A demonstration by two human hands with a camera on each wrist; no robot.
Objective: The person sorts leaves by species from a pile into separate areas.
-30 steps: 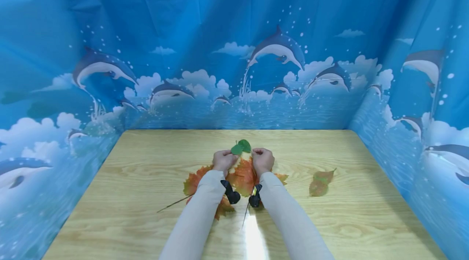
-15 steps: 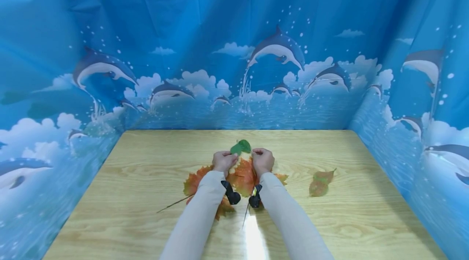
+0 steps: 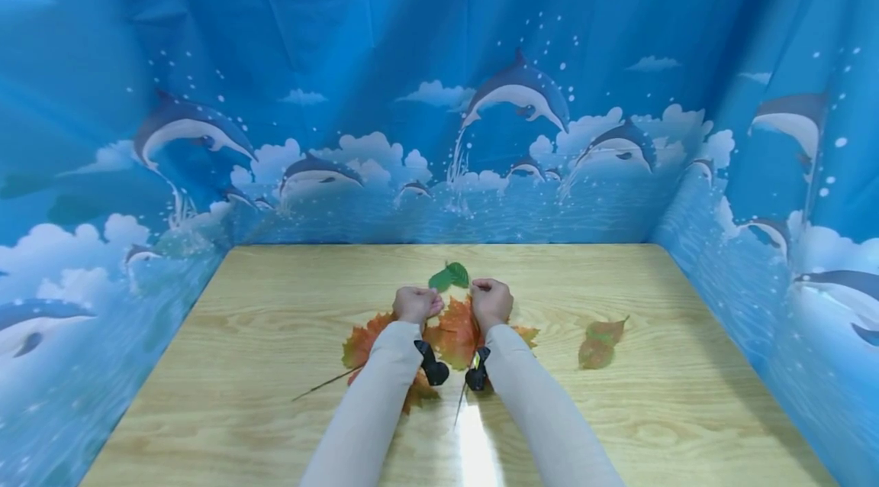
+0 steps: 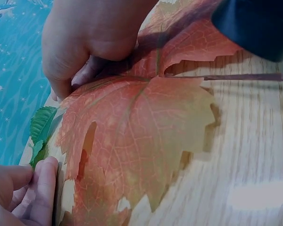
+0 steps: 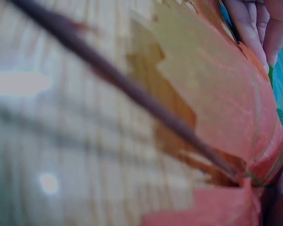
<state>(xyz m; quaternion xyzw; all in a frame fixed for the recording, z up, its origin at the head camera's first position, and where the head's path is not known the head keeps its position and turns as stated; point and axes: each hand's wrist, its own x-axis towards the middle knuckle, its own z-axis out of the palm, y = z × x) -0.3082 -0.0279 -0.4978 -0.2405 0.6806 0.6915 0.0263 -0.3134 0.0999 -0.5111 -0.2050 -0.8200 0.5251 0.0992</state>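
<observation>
Two small green leaves overlap beyond the hands in the head view. My left hand pinches the edge of the nearer green leaf between thumb and fingers. Beside it, my right hand has curled fingers at the far edge of a large red-orange maple leaf and appears to pinch it; the fingertips are partly hidden. In the left wrist view, this maple leaf spreads between both hands, its dark stem pointing back. The right wrist view shows the leaf bunched near the right hand.
More orange maple leaves lie partly under the left forearm, one with a long stem. A reddish-green leaf lies apart on the right of the wooden table. A blue dolphin curtain stands behind and at both sides.
My left hand has shifted slightly left and nearer, its fingers more curled, and the left green leaf has slid a little left. The right hand stays almost in place.
</observation>
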